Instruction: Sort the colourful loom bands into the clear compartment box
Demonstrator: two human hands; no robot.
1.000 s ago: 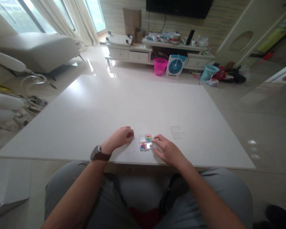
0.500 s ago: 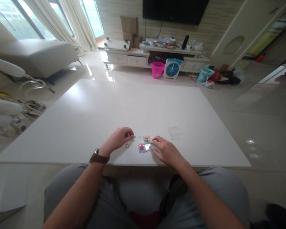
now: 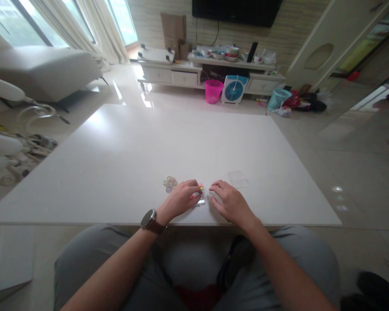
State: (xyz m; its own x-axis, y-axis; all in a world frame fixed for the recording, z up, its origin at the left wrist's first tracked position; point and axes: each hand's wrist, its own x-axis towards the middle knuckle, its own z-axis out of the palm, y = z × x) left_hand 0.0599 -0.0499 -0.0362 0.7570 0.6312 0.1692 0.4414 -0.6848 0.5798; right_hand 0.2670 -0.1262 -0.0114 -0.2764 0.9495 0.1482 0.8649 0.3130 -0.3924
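A small clear compartment box (image 3: 200, 201) with brightly coloured little pieces lies near the table's front edge. My left hand (image 3: 182, 198) reaches over it from the left and covers most of it. Its thumb and fingers are bent together above the compartments; whatever is between them is too small to make out. To the right of the box, my right hand (image 3: 228, 201) hovers with its fingers apart and holds nothing. A loose pile of small pale rings (image 3: 170, 183) lies on the table just left of my left hand.
The white table (image 3: 188, 147) stretches away in front of me. A clear plastic lid (image 3: 237, 178) lies beyond my right hand. On the floor past the table stand a pink basket (image 3: 213, 91), a box fan (image 3: 234, 90) and a blue basket (image 3: 278, 99).
My left hand has moved right, from beside the box to over its compartments, uncovering the pile of rings. My right hand has drawn slightly away from the box's right side.
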